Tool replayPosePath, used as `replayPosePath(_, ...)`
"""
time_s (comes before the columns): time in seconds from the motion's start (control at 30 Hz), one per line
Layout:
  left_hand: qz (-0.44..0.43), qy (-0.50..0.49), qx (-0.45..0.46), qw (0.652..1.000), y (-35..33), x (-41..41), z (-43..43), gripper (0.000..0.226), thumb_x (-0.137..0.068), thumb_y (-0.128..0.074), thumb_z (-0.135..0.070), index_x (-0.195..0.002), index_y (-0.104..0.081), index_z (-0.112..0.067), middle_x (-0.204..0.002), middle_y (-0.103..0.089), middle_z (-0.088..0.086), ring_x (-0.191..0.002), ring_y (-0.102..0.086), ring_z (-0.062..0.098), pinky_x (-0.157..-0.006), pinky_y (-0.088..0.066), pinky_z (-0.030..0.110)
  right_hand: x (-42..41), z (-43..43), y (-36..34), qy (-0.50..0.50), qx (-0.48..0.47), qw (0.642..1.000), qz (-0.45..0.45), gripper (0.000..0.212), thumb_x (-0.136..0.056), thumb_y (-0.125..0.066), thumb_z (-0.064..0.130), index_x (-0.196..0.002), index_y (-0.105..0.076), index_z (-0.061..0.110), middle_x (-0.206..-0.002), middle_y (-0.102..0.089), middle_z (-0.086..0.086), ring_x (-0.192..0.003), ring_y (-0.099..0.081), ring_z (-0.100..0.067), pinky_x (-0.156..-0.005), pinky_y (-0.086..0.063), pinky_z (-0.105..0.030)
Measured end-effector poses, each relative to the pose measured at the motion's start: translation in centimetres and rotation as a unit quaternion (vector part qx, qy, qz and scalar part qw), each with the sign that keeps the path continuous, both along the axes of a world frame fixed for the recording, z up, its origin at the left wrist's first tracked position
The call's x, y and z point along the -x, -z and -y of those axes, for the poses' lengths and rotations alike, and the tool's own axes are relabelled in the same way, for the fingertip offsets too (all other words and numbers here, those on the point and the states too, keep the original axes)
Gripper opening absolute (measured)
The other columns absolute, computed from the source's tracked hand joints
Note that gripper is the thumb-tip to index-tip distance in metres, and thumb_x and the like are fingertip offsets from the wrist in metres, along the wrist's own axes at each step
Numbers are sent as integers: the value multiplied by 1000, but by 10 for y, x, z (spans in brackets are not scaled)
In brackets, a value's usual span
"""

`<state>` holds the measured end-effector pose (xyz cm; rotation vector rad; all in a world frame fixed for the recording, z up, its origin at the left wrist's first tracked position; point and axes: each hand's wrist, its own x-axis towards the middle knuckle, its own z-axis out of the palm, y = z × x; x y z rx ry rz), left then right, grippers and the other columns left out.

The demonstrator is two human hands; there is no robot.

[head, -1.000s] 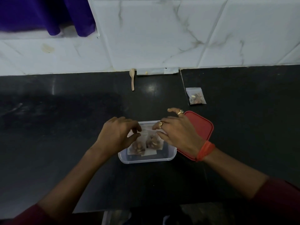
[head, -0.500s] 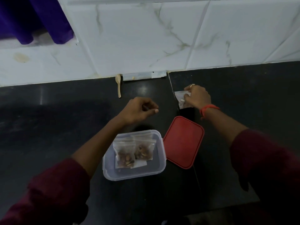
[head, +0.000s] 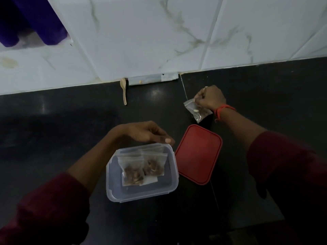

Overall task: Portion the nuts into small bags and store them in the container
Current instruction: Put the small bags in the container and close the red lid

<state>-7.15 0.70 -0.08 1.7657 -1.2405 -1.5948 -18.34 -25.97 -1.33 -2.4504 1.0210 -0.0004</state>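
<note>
A big white tiled wall [head: 159, 32] stands at the back, with a purple cloth [head: 44, 20] hanging in the top left corner. Below it is a wide, dark surface [head: 53, 121]. Near the front edge sits a clear plastic container [head: 113, 188] with no top on. Its red lid [head: 198, 154] lies flat just beside it on the right.

The left hand [head: 143, 132] hangs over the far edge of the container. Its fingers are loose and a bit curled, and they hold nothing. The right hand [head: 210, 99] is farther back, past the lid, with an orange band [head: 223, 110] on its wrist. It pinches the top of a small bag of nuts [head: 195, 110], which hangs tilted. I cannot tell if that bag touches the surface.

Two more small bags of nuts [head: 131, 172] lie side by side inside the container, partly on top of each other. A little pale spoon [head: 123, 91] lies by the wall, well apart from the rest.
</note>
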Motion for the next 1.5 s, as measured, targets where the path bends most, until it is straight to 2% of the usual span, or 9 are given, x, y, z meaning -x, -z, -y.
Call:
replayPosePath(0.13, -45, -3, -8, 999, 5, 2, -11, 31, -99, -57, -43, -118, -74, -24, -123, -71, -2, -117, -66, 18, -106, -48, 48, 2, -34, -31, -78, 98, 992, 14, 11, -86, -67, 33, -95, -73, 31, -102, -72, 5, -99, -68, -22, -83, -52, -36)
replayPosePath(0.27, -2, -22, 50, 999, 0, 13, -17, 28, -102, -53, -35, -115, -74, -22, -111, -75, -6, -105, -70, 14, -96, -53, 34, 19, -73, -64, -145, 185, 965, 113, 14, -89, -66, 40, -103, -69, 35, -94, -74, 11, -93, -70, -16, -77, -53, -33)
replayPosePath(0.47, 29, -44, 92, 994, -1, 11, -23, 31, -103, -52, -31, -120, -72, -16, -116, -73, -4, -109, -68, 10, -102, -51, 38, 49, -139, -117, -202, 118, 931, 281, 16, -96, -60, 34, -110, -67, 36, -101, -71, 13, -86, -67, -9, -70, -57, -38)
replayPosePath(0.57, 8, -115, 76, 990, 5, 3, -23, 15, -100, -58, -24, -107, -62, -13, -95, -66, -6, -83, -68, 1, -80, -54, 13, 67, -173, -128, -286, 53, 922, 257, 16, -98, -58, 32, -111, -65, 36, -105, -69, 15, -88, -66, -8, -71, -57, -37)
replayPosePath(0.87, 35, -19, 90, 995, -4, -8, -5, 24, -104, -50, -26, -111, -73, -22, -102, -74, -14, -96, -69, 3, -82, -51, 19, 91, -244, -61, -328, 27, 921, 208, 29, -92, -46, 22, -104, -73, 19, -91, -71, -1, -75, -68, -21, -58, -52, -32)
replayPosePath(0.97, 49, 14, 91, 995, -5, -9, 1, 23, -104, -49, -22, -112, -70, -19, -97, -74, -16, -93, -69, 1, -81, -51, 17, 86, -236, -65, -299, 7, 930, 212, 19, -95, -59, 19, -109, -67, 29, -104, -68, 9, -82, -54, 0, -65, -39, -16)
replayPosePath(1.1, 25, 14, 83, 996, -2, -10, 3, 30, -104, -48, -29, -118, -70, -13, -111, -73, 1, -104, -70, 15, -91, -54, 31, 80, -227, -60, -271, 5, 940, 205, 20, -99, -55, 19, -107, -66, 34, -101, -61, 19, -76, -45, 5, -61, -39, -19)
replayPosePath(1.33, 35, -15, 85, 996, -2, -9, 5, 23, -102, -53, -27, -115, -71, -19, -100, -73, -19, -96, -68, -1, -82, -49, 16, 72, -220, -31, -272, -40, 957, 89, 26, -96, -50, 22, -111, -66, 35, -82, -60, 17, -67, -55, 0, -62, -48, -26)
replayPosePath(1.5, 45, -11, 88, 995, 1, -12, 4, 22, -101, -53, -29, -110, -72, -22, -101, -73, -14, -95, -69, 5, -83, -50, 23, 68, -216, -19, -267, 17, 961, 69, 30, -96, -55, 25, -122, -67, 32, -119, -67, 2, -94, -68, -18, -75, -54, -30)
